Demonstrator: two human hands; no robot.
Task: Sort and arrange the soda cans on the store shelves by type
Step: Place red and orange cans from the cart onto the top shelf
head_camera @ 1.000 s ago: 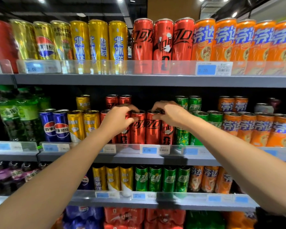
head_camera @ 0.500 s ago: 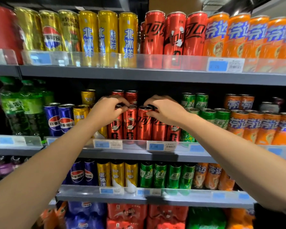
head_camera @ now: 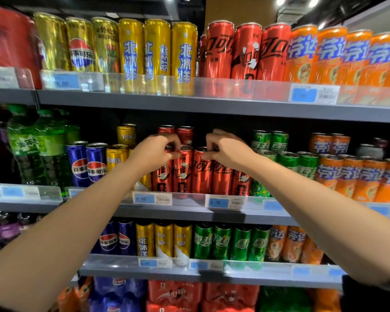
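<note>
We have left grip (head_camera: pixel 154 152) and right grip (head_camera: pixel 226 149) pinching tops of red cans (head_camera: pixel 199 174); green cans (head_camera: pixel 288 163) right of them.

Both my bare forearms reach up and forward, converging toward the middle. My left hand (head_camera: pixel 154 152) is back-up, wrist bent slightly down, fingers curled over with the tips pinching at the rim of a slim red metal can (head_camera: pixel 161 174). My right hand (head_camera: pixel 227 149) mirrors it, knuckles raised, thumb and fingertips pinched on the top edge of another slim red metal can (head_camera: pixel 221 174). The two hands sit near each other, not touching. Elbows out of frame.
</note>
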